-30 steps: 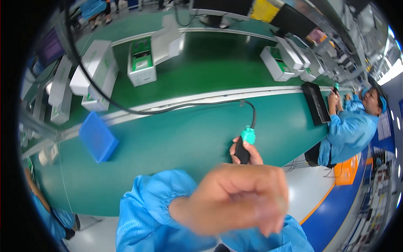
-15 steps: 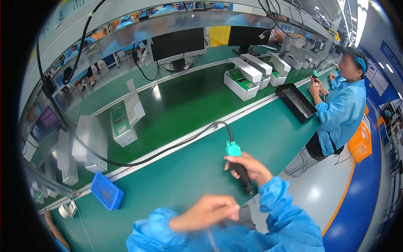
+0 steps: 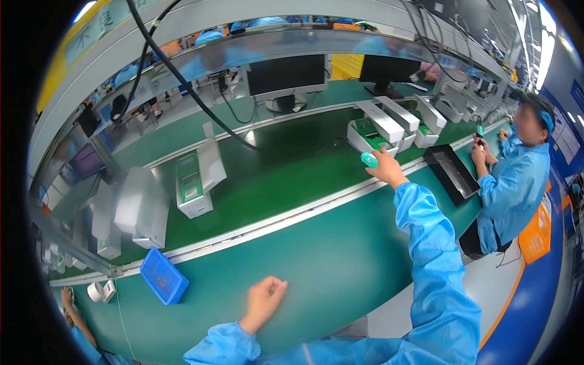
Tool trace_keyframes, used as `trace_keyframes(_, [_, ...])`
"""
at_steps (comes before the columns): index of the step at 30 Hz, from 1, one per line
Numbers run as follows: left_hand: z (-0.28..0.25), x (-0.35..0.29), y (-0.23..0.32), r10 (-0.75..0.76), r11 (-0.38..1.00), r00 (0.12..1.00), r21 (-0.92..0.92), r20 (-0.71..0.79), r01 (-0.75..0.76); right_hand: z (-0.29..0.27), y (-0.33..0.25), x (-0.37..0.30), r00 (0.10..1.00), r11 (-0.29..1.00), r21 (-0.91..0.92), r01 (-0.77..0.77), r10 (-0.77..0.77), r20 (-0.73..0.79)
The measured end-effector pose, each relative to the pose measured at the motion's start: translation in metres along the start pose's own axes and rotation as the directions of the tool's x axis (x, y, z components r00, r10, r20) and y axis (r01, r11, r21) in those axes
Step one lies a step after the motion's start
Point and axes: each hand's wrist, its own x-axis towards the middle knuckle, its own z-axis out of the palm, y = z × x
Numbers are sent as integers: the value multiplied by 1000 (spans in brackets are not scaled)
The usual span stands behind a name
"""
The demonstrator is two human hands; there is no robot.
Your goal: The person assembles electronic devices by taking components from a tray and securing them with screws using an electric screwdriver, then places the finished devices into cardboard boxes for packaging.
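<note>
We see right hand [image 3: 387, 169] gripping rounded teal tool [image 3: 368, 159] near rectangular white box [image 3: 354, 139]; left hand [image 3: 263, 303] loosely closed over smooth green tabletop [image 3: 340, 261]; pale sign [image 3: 103, 27], dark lettering [image 3: 83, 42].

I count two bare hands of mine: my left hand [image 3: 263, 302] at lower centre, my right hand [image 3: 387, 169] right of centre with one teal-ended handheld tool [image 3: 369, 160]. Of the open white cardboard boxes, one [image 3: 196, 207] is left of centre, three [image 3: 359, 143] cluster right of centre; others at far left overlap too much to count. I see one blue plastic tray [image 3: 179, 295] at lower left, one black rectangular tray [image 3: 451, 175] at right, two black-screened monitors [image 3: 286, 74] at top centre.
</note>
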Motion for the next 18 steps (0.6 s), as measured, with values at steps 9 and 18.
trace_keyframes(9, [-1, -3, 16, 176, 973, 983, 143, 51, -182, 7, -21, -6, 993, 997, 59, 52, -45, -113])
trace_keyframes(18, [-6, -7, 8, 312, 927, 948, 199, 57, -317, 13, -177, -44, 914, 864, 319, 390, -406, -19])
